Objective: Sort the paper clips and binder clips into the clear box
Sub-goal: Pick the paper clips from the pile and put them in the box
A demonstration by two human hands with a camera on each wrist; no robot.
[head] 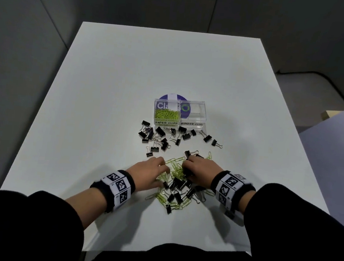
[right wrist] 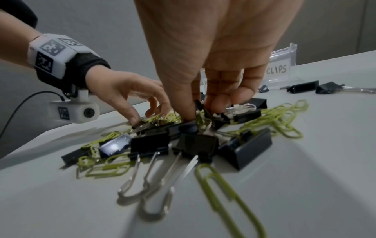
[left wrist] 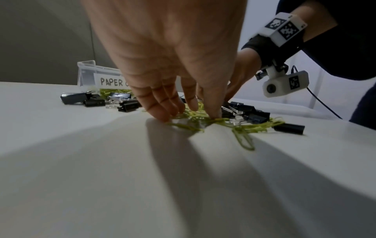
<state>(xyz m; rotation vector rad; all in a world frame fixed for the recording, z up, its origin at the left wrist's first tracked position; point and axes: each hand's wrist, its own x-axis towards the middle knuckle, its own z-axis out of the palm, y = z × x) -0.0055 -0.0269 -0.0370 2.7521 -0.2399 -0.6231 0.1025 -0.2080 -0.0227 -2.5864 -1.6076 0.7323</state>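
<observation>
Left hand (head: 150,171): fingers extended, tips pressing green paper clips (head: 176,168) on tabletop (head: 112,87).
Right hand (head: 200,167): fingers curled, pinching binder clips (right wrist: 200,107).
Clear box (head: 191,119): paper clips in left compartment.

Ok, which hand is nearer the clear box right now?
Right, narrowly. The right hand works the mixed pile below the clear box, toward its binder-clip side. The left hand sits lower and further left, fingertips on the green paper clips.
</observation>
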